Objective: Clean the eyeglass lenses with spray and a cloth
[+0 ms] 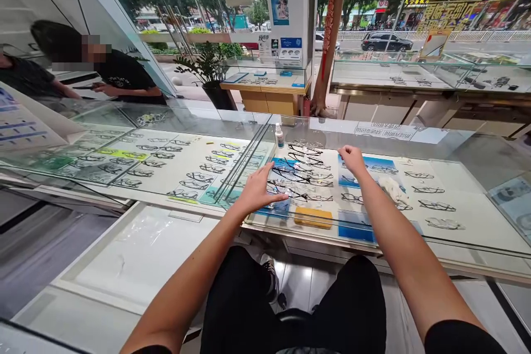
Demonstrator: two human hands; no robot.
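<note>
Both my arms reach forward over a glass display counter (456, 227). My left hand (258, 191) lies on the glass with its fingers stretched out, beside a cluster of black eyeglass frames (301, 168) on top of the counter. My right hand (352, 158) hovers at the far right edge of that cluster, fingers curled downward, and nothing shows in it. A yellow cloth or sponge (313, 217) lies between my hands near the front edge. A small white spray bottle (279, 136) stands behind the frames. A crumpled white cloth (392, 188) lies right of my right arm.
Rows of eyeglasses (174, 163) fill the case under the glass to the left. A pulled-out white drawer (136, 260) sits below at the left. A person in black (120, 74) sits behind the far left counter. More glass counters (415, 74) and a potted plant (209, 69) stand beyond.
</note>
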